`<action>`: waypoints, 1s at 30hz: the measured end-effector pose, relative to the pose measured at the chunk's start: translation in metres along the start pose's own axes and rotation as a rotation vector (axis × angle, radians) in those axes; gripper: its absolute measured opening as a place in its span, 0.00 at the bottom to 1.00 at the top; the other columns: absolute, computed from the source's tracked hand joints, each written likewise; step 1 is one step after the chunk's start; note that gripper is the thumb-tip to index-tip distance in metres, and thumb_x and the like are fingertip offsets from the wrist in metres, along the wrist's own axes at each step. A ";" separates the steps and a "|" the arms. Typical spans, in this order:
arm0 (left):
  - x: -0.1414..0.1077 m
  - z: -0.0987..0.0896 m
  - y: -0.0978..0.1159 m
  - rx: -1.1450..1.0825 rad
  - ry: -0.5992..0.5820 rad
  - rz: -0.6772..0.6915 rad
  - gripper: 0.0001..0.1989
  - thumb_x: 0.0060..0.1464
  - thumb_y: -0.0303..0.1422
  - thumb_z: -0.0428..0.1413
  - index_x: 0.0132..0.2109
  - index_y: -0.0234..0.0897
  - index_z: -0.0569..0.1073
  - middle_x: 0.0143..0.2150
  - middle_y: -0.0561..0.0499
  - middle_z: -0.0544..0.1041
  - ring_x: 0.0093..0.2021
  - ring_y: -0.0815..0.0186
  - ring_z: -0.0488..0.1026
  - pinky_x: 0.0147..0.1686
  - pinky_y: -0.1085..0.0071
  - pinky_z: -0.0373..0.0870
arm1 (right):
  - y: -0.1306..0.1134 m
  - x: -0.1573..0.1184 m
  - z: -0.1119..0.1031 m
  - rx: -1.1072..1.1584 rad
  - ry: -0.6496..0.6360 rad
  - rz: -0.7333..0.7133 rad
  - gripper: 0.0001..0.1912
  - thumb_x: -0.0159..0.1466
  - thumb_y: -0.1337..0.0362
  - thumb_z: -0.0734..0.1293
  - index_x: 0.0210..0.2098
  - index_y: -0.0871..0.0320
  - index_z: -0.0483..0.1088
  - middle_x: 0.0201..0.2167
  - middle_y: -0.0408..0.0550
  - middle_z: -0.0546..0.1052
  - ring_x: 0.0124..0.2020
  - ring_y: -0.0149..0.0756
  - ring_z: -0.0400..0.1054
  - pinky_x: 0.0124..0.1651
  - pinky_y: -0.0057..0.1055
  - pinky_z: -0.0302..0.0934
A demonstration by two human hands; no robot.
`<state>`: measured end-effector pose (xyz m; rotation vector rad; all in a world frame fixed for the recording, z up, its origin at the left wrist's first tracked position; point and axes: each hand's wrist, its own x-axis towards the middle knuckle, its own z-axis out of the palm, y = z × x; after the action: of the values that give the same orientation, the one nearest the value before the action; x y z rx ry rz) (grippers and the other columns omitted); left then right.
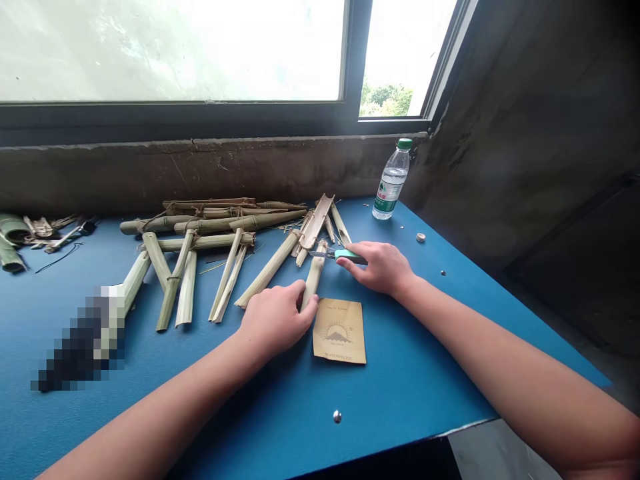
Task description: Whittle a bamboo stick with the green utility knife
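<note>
My left hand (pixel 283 312) is closed around the lower part of a short bamboo stick (pixel 314 275), which stands slanted, its top end pointing away from me. In my right hand (pixel 383 267) is a utility knife (pixel 351 256) with a teal handle. Its blade points left, at the stick's upper end; whether it touches cannot be made out. Just below the stick lies a square of brown sandpaper (pixel 340 332) printed "WATERPROOF". Behind my hands are a split bamboo trough (pixel 317 223) and a slanted bamboo length (pixel 270 269).
Tied bamboo frames (pixel 175 287) and bamboo poles (pixel 240 221) cover the blue table's (pixel 260 413) far left middle. A water bottle (pixel 392 181) stands near the wall, a small round cap (pixel 421 237) beside it. Bamboo scraps (pixel 45 230) lie far left, with a pixelated patch (pixel 83 343) nearer.
</note>
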<state>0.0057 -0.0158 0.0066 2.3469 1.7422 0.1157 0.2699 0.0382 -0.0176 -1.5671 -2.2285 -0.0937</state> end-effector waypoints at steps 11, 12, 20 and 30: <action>0.000 -0.003 0.003 -0.026 -0.025 -0.019 0.19 0.72 0.52 0.51 0.36 0.45 0.67 0.35 0.48 0.84 0.40 0.48 0.83 0.31 0.62 0.52 | -0.008 0.003 -0.004 -0.102 -0.095 0.090 0.25 0.79 0.40 0.65 0.53 0.49 0.86 0.44 0.52 0.88 0.43 0.50 0.82 0.38 0.39 0.57; 0.000 -0.003 0.003 -0.024 -0.027 -0.022 0.19 0.72 0.52 0.50 0.36 0.45 0.66 0.35 0.48 0.84 0.40 0.48 0.83 0.31 0.62 0.51 | -0.008 0.003 -0.005 -0.137 -0.087 0.098 0.25 0.79 0.40 0.65 0.53 0.50 0.86 0.45 0.53 0.88 0.43 0.51 0.82 0.38 0.39 0.57; -0.001 -0.001 0.002 -0.005 -0.015 -0.038 0.19 0.71 0.52 0.50 0.36 0.45 0.66 0.34 0.49 0.83 0.39 0.49 0.82 0.32 0.62 0.50 | -0.003 0.002 -0.008 -0.118 -0.057 0.079 0.24 0.79 0.41 0.65 0.57 0.49 0.84 0.48 0.50 0.88 0.47 0.49 0.82 0.43 0.37 0.61; 0.001 0.001 0.001 0.001 -0.017 -0.028 0.19 0.73 0.51 0.48 0.37 0.45 0.65 0.36 0.50 0.84 0.40 0.49 0.83 0.32 0.62 0.50 | -0.015 0.002 -0.004 -0.198 -0.061 0.157 0.26 0.80 0.40 0.63 0.52 0.52 0.84 0.45 0.52 0.88 0.43 0.50 0.82 0.37 0.38 0.56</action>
<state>0.0074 -0.0153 0.0062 2.3164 1.7665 0.0908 0.2565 0.0332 -0.0110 -1.8674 -2.1889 -0.2301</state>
